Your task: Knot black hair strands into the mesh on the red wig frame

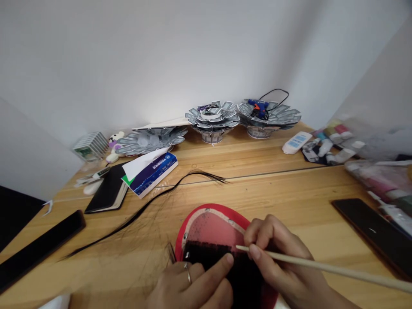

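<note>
A red rounded base [210, 207] with a pale inner band and a pink mesh centre [215, 229] lies at the bottom middle. Dark hair [209, 250] covers its lower part in a straight-edged row. My left hand [199, 281], with a ring, rests on the hair, its index finger stretched out to the row's edge and the other fingers bent. My right hand [283, 257] pinches a thin pale wooden stick [325, 265] near its pointed tip, which is at the mesh just right of my left index fingertip.
A long dark hair strand [138, 213] lies left of the base. Behind are a blue box [154, 174], black notebook [107, 189], layered grey bowls [212, 122] and a blue glue gun [258, 107]. Dark flat pieces lie left [41, 246] and right [370, 231].
</note>
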The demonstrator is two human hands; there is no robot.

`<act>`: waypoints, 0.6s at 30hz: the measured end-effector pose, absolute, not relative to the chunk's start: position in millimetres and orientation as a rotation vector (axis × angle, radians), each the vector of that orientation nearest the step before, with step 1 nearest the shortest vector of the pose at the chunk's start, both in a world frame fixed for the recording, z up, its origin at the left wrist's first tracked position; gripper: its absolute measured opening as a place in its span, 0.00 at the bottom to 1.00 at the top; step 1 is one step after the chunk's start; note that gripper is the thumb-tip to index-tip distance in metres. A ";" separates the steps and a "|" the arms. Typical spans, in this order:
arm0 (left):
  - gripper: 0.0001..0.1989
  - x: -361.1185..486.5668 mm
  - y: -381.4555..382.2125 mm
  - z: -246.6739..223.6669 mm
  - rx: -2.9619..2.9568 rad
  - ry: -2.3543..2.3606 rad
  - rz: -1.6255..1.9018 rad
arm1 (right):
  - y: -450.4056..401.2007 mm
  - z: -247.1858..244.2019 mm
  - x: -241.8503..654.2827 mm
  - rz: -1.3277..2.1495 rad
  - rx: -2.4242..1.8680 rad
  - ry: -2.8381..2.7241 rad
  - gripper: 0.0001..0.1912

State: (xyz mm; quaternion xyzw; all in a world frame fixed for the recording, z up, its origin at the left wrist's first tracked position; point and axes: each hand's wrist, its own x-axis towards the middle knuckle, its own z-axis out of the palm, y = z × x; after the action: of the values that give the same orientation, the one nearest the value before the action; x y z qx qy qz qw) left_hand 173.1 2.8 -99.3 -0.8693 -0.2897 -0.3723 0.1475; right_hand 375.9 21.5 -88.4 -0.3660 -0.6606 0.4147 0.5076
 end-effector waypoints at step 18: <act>0.13 173.9 4.7 -97.5 -2.496 -0.826 -1.096 | 25.7 -94.0 388.3 1.079 -0.840 -1.740 0.10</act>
State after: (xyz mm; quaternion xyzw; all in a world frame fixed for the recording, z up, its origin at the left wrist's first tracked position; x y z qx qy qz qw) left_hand 173.9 4.7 -97.5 -0.8668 -0.2869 -0.3807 0.1463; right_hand 388.3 25.7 -94.0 -0.3396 -0.7031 0.4359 0.4476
